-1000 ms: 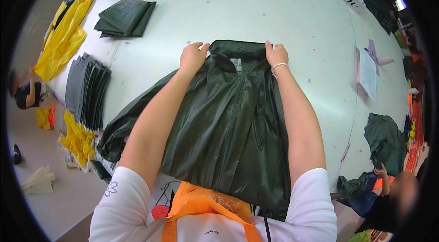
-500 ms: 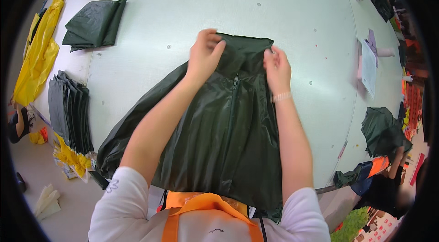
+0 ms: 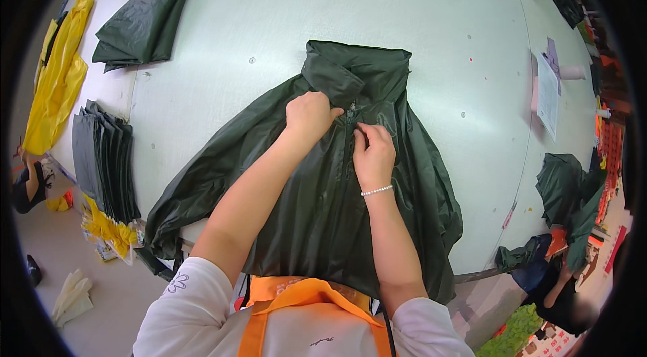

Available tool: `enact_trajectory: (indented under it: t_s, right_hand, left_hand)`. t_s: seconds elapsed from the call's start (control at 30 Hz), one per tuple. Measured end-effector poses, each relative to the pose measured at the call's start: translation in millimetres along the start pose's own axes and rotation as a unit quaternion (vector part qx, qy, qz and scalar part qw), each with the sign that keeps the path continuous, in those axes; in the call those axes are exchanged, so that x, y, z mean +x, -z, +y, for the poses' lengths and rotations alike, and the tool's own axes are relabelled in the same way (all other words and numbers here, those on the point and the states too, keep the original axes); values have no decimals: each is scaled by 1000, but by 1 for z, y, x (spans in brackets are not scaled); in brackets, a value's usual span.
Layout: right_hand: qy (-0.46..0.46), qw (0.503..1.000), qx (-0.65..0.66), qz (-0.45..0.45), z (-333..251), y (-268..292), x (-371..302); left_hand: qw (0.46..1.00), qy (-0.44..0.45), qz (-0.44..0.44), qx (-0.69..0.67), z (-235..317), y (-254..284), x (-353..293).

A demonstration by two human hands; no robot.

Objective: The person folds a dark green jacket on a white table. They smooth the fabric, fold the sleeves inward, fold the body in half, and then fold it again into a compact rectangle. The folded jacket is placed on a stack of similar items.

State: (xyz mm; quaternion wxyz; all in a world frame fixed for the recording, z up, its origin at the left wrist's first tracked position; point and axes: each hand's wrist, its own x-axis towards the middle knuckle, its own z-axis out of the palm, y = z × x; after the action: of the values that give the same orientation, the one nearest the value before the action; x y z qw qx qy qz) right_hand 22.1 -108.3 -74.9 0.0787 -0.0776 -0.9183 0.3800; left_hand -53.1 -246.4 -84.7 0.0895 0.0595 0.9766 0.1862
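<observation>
A dark green shiny jacket (image 3: 300, 202) lies front up before me, its tall collar (image 3: 377, 57) standing at the far end. A zip (image 3: 351, 113) runs down its middle from below the collar. My left hand (image 3: 310, 116) is closed on the fabric just left of the zip top, thumb toward the zip. To the right of the zip, my right hand (image 3: 376, 158) has its fingers curled and pinched on the jacket front; the fingertips are partly hidden. Both sleeves spread out to the sides.
A folded dark green garment (image 3: 138, 32) lies at the far left, with a stack of dark folded pieces (image 3: 102, 161) nearer. Yellow garments (image 3: 57, 74) hang along the left edge. Papers (image 3: 547, 97) lie at the right. Another person (image 3: 563, 296) handles green fabric at lower right.
Both hands have come down from the collar to the zip top. The collar now stands uncovered, its left front flap folded over, and the right sleeve lies spread outward.
</observation>
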Motion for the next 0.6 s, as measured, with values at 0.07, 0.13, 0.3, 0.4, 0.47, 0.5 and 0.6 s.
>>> enact_trajectory:
  t_s: [0.07, 0.13, 0.3, 0.4, 0.47, 0.5, 0.6]
  right_hand:
    - [-27, 997, 71, 14, -4, -3, 6]
    - [-53, 989, 134, 28, -18, -5, 13]
    - [-127, 956, 264, 15, -23, -20, 13]
    - [-117, 947, 299, -27, -23, -18, 13]
    - [-117, 953, 275, -58, -22, -11, 15]
    - [-117, 955, 263, -72, -22, -9, 16]
    - [-131, 950, 270, -85, -24, -8, 17]
  left_hand:
    - [992, 18, -51, -111, -7, 1, 2]
    - [929, 77, -189, -308, -10, 21, 8]
    - [838, 124, -232, -479, -11, 37, -1]
    - [826, 134, -217, -502, -15, 30, -2]
    - [811, 138, -205, -530, -14, 27, -3]
    - [798, 138, -201, -551, -12, 26, -5]
    - [774, 147, -185, -588, -11, 22, -8]
